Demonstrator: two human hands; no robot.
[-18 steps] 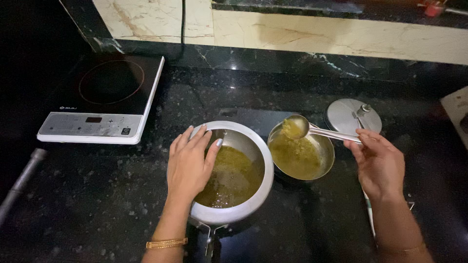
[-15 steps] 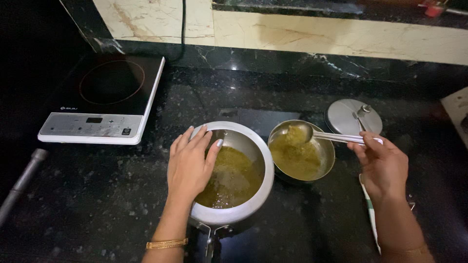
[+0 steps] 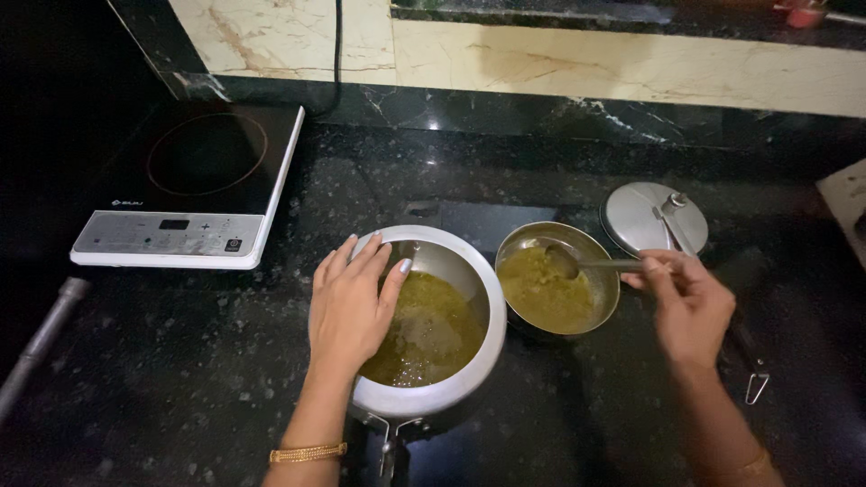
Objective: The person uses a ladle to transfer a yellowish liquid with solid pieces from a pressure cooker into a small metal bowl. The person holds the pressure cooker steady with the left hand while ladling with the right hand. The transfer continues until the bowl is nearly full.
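My left hand (image 3: 350,305) rests on the left rim of a metal pressure cooker pot (image 3: 469,374) that holds yellow-green liquid. My right hand (image 3: 687,302) grips the handle of a steel spoon (image 3: 586,264), whose bowl dips into a small steel bowl (image 3: 606,287) of thick yellow-green mash just right of the pot. Pot and bowl stand close together on the black stone counter (image 3: 180,361).
An induction cooktop (image 3: 194,185) sits at the back left, its cord running up the marble wall. A round steel lid (image 3: 651,216) lies behind my right hand. A metal handle (image 3: 41,338) juts in at the left edge. Tongs (image 3: 750,370) lie under my right wrist.
The spoon, earlier lifted full over the small bowl's rim, has come down into the bowl. My right hand moved down and slightly right. My left hand stayed on the pot.
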